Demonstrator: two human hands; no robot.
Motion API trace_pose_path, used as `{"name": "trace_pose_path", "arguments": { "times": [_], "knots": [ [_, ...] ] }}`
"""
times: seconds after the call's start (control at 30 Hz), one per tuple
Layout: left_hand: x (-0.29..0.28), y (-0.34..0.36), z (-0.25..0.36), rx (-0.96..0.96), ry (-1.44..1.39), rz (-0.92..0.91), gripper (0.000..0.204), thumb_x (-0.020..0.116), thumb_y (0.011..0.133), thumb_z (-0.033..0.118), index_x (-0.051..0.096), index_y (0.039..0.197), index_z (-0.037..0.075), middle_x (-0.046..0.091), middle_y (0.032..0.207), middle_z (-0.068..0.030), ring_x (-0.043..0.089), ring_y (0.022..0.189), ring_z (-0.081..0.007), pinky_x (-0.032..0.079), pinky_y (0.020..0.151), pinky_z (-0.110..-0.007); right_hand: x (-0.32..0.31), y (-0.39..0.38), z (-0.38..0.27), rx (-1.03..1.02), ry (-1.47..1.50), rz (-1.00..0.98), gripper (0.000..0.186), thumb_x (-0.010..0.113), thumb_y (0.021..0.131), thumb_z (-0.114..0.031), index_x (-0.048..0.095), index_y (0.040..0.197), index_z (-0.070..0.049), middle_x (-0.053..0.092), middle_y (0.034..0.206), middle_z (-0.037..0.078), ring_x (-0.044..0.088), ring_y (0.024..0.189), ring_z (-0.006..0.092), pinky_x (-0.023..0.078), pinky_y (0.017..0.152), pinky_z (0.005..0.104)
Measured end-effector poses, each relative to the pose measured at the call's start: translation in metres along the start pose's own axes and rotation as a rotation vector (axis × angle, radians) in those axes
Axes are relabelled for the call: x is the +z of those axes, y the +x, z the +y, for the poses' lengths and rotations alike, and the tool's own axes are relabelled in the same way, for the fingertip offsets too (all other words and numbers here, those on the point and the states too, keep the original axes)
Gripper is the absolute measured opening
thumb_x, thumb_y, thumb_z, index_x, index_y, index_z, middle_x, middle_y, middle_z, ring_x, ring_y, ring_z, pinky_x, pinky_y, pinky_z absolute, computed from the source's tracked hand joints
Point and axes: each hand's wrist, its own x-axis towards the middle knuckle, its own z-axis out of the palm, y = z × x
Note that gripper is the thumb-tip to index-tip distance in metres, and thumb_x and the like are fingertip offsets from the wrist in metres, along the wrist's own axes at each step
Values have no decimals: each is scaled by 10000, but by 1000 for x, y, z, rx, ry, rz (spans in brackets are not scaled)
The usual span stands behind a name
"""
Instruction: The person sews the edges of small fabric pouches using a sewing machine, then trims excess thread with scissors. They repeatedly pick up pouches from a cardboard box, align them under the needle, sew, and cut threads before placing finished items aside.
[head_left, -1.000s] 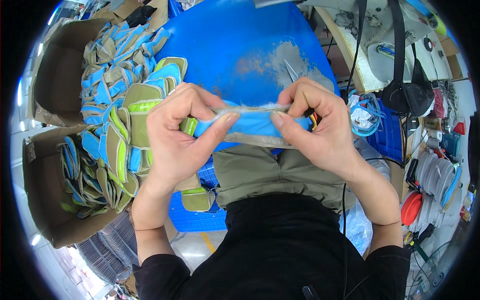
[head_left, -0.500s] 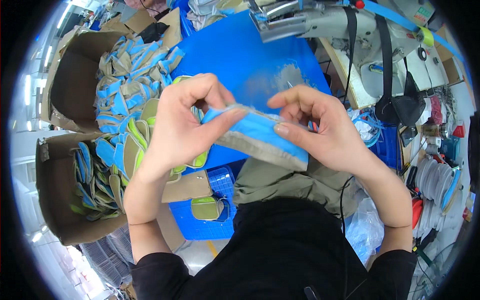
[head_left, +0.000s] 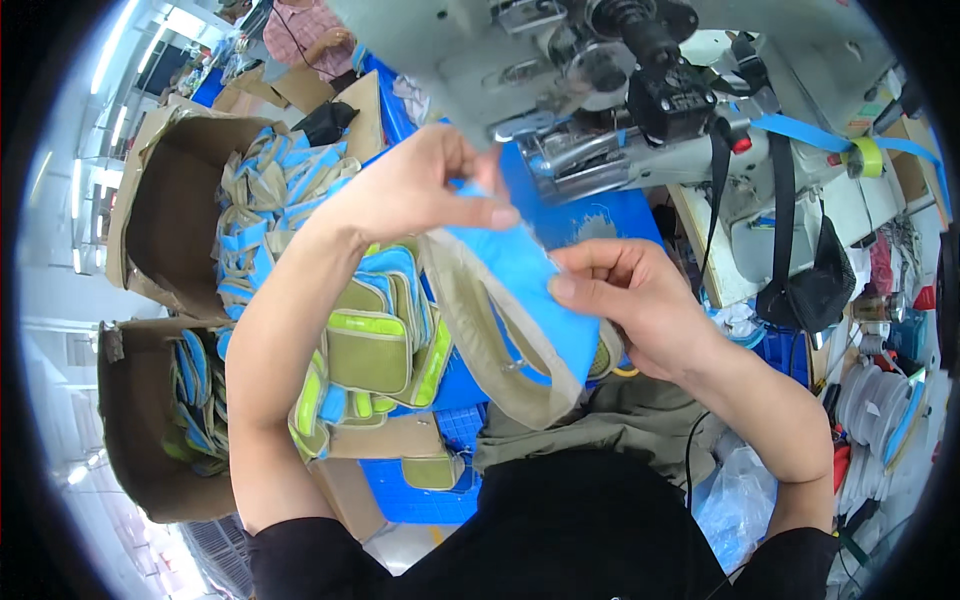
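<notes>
A sewn fabric band (head_left: 560, 320), bright blue with khaki edges, hangs as an open loop between my hands. My left hand (head_left: 415, 195) pinches its upper end between thumb and fingers; that hand is a little blurred. Thumb and bent fingers of my right hand (head_left: 640, 300) grip the band's blue edge farther right. Just below the right hand, part of a khaki mesh-like piece (head_left: 606, 350) shows; I cannot tell whether that hand holds it too. Left of the band lies a pile of khaki pouch pieces (head_left: 368, 352) with lime-green trim.
An industrial sewing machine (head_left: 620, 110) stands ahead, over the blue work surface (head_left: 555, 222). At the left, one cardboard box (head_left: 185, 215) is beside blue-khaki bands (head_left: 262, 190); another box (head_left: 135, 420) holds trimmed pieces. A blue crate (head_left: 400, 500) sits below. A person (head_left: 305, 35) is far off.
The band, folded flat before, now hangs opened into a loop. My left hand has risen and my right hand has lowered. The view has shifted, showing more of the sewing machine and the pouch pile.
</notes>
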Motion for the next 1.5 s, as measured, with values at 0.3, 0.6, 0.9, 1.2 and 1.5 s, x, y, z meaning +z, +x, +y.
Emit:
{"name": "trace_pose_path", "arguments": {
  "times": [0.3, 0.6, 0.9, 1.2, 1.5],
  "knots": [
    [-36, 56, -8, 100, -41, -29, 365, 784, 842, 108, 669, 1171, -2, 712, 1113, -112, 641, 1025, -181, 505, 988, -342, 3, 33, -9, -42, 196, 164, 316, 721, 947, -103, 672, 1202, 77, 731, 1087, 125, 697, 911, 137, 571, 812, 286],
    [-53, 76, -13, 102, -293, -5, 353, 673, 933, 153, 616, 1247, 4, 677, 1159, -122, 642, 1044, -199, 520, 973, -345, 3, 42, 0, -169, 271, 252, 267, 761, 920, -119, 692, 1110, 56, 722, 1027, 104, 666, 913, 118, 526, 808, 260],
    [-40, 59, -22, 222, -579, 256, 355, 561, 1024, 198, 563, 1324, 9, 643, 1206, -133, 642, 1062, -218, 536, 958, -347, 13, 43, 0, -157, 310, 267, 277, 763, 922, -126, 693, 1116, 58, 722, 1010, 104, 684, 868, 137, 550, 754, 273],
    [110, 2, -22, 40, -907, 615, 272, 811, 874, 185, 632, 1018, 39, 677, 928, -31, 630, 780, -100, 514, 672, -262, 1, 28, 2, -130, 84, 206, 253, 753, 941, -183, 714, 1106, 4, 724, 863, 21, 632, 689, 60, 472, 582, 223],
    [96, 4, -9, -47, -956, 430, 242, 735, 925, 162, 627, 1111, 51, 683, 1014, -39, 666, 894, -129, 549, 751, -295, -5, 38, 0, -149, 57, 178, 206, 723, 958, -207, 739, 1065, -31, 689, 833, -15, 567, 678, 38, 407, 580, 214]
  ]
}}
